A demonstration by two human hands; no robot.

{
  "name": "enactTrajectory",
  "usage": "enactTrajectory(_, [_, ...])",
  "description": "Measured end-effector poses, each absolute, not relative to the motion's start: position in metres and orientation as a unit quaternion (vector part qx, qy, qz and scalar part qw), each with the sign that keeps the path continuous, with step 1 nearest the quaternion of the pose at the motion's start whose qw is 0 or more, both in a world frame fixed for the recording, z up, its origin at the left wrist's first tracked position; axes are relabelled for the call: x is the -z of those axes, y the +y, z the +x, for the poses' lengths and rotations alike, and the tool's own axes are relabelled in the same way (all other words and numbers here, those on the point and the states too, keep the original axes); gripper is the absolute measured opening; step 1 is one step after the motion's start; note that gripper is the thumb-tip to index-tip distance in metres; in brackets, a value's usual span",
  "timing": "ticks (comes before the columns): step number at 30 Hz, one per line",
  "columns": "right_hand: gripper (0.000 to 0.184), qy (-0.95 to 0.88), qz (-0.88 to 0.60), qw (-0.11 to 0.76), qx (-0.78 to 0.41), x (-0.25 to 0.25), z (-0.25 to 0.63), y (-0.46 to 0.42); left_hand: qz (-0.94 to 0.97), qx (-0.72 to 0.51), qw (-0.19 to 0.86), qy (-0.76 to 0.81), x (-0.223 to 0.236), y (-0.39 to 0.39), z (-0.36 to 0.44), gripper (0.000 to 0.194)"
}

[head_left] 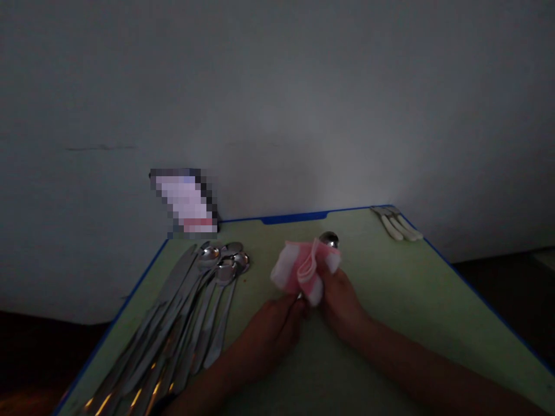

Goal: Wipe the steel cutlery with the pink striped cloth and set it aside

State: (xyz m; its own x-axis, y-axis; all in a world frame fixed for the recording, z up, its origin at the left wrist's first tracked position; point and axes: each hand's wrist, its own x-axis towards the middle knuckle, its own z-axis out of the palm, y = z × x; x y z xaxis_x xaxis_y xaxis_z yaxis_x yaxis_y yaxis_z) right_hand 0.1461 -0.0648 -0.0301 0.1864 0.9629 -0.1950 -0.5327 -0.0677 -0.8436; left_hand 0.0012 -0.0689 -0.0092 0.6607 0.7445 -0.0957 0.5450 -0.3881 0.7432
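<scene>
A metal spoon is held over the middle of the table, its bowl pointing away from me. My left hand is closed on the handle end, of which only a small bit shows. Around the spoon's upper part my right hand grips a pink and white cloth, folded and bunched up. The cloth hides most of the spoon's handle. To the left of my left hand lies a pile of cutlery, with several spoons and table knives side by side.
Several forks with pale handles lie at the far right corner of the light green table, which has a blue rim. A phone, blurred out, leans at the far left corner. A grey wall stands right behind the table.
</scene>
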Motion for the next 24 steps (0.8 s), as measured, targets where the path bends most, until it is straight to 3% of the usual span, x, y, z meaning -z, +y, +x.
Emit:
enactTrajectory(9, [0.037,-0.242,-0.427,0.643,-0.588,0.029,0.142,-0.063,0.829,-0.127,0.364,0.405,0.006,-0.075,0.002,0.032])
enactTrajectory(18, [0.034,-0.401,-0.497,0.641,-0.426,0.035,0.181,-0.038,0.846,-0.091,0.361,0.381,-0.003,-0.076,-0.002,0.037])
enactTrajectory(24, [0.031,-0.310,-0.408,0.644,-0.569,0.032,0.181,-0.037,0.828,-0.088,0.378,0.405,-0.004,-0.071,0.001,0.041])
